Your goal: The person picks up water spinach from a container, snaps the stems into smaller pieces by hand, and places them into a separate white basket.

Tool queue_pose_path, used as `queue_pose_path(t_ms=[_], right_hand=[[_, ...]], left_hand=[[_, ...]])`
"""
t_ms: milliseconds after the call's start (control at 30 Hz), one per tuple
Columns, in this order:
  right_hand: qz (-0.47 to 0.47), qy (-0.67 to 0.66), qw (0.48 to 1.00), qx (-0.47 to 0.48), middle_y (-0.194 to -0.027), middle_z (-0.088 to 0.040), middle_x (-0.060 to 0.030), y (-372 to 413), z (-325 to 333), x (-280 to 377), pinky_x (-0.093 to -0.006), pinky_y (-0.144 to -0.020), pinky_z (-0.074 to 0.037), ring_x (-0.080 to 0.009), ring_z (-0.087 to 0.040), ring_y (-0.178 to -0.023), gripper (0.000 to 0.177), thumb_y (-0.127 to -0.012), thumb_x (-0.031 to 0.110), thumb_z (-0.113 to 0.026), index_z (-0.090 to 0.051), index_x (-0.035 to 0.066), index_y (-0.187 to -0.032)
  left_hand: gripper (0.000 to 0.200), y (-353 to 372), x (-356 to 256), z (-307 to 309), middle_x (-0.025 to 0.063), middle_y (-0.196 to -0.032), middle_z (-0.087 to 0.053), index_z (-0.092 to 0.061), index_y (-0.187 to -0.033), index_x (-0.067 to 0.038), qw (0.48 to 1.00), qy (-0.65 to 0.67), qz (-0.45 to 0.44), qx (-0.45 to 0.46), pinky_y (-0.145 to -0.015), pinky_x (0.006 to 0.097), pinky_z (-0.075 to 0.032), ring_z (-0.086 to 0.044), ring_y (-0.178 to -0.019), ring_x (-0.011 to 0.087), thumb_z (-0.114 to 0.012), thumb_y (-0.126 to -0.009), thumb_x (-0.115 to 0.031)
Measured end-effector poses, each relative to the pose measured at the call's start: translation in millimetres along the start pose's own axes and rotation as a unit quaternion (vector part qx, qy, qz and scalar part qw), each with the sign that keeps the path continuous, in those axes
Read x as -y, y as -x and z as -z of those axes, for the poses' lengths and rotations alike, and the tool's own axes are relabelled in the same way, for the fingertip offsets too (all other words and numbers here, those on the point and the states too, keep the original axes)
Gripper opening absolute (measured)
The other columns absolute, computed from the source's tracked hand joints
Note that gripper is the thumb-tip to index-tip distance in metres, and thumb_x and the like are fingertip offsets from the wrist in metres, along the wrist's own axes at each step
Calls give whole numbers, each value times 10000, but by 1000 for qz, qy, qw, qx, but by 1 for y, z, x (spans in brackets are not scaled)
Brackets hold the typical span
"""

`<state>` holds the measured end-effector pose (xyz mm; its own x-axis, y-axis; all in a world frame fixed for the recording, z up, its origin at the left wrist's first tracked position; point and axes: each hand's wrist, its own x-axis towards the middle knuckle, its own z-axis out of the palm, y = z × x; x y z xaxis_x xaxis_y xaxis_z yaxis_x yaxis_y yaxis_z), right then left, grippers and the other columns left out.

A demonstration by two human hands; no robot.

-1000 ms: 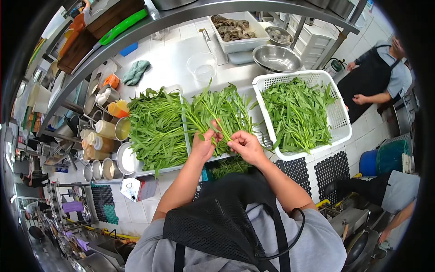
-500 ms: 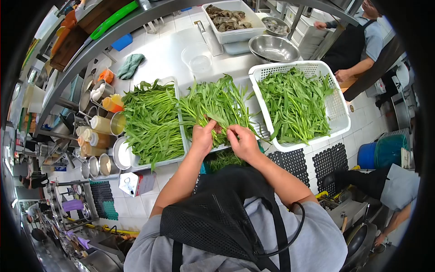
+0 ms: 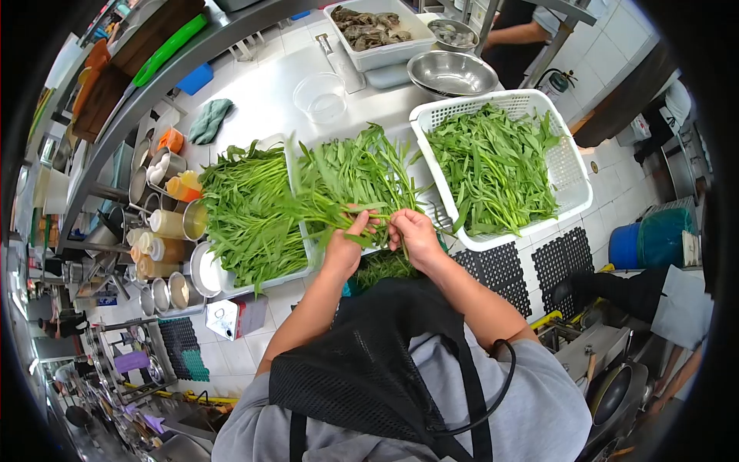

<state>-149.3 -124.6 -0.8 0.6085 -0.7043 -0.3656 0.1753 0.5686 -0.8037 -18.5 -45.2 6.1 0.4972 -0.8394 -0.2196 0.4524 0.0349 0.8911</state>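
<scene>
My left hand (image 3: 348,242) is closed around a bunch of water spinach (image 3: 323,208), its leaves pointing left. My right hand (image 3: 413,237) pinches the stem end of the same bunch, close beside the left hand. Beneath and beyond the hands, more water spinach (image 3: 358,165) lies in the middle tray. A fuller pile (image 3: 250,212) fills the white tray (image 3: 309,254) on the left. On the right, a white perforated basket (image 3: 576,189) holds another heap of water spinach (image 3: 493,173). The fingertips are partly hidden by stems and leaves.
Behind the trays are a clear plastic tub (image 3: 319,98), a steel bowl (image 3: 453,73), a cleaver (image 3: 339,65), a bin of shrimp (image 3: 385,50) and a green cloth (image 3: 210,121). Sauce bottles (image 3: 165,223) line the left. Dark greens (image 3: 385,267) sit below my hands. Other people stand at the right.
The held bunch has lifted and swung left over the left tray's edge. Both hands stay close together. The view has shifted slightly, and the person at the back right has moved.
</scene>
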Motion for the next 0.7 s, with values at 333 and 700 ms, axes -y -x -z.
queue_pose_path(t_ms=[333,700], right_hand=[[-106,-52,990,-83,-668,-529,-8,4,17,-34,-274,-497,-457,-99,-471,-539,125,-882,119,-524,-546,52,-780],[-105,-2,994,-39,-619,-536,-27,10,47,-34,-251,-474,-417,-110,-489,-502,119,-859,113,-543,-580,13,-806]], left_hand=[[175,14,49,14,104,-1050,-619,-503,-1113,-53,998,-51,42,18,-750,315,-486,-619,-890,188,-529,-951,-112],[64,29,55,23,69,-924,-604,-575,-920,-45,959,-214,-113,144,-799,346,-460,-582,-894,179,-570,-913,-108]])
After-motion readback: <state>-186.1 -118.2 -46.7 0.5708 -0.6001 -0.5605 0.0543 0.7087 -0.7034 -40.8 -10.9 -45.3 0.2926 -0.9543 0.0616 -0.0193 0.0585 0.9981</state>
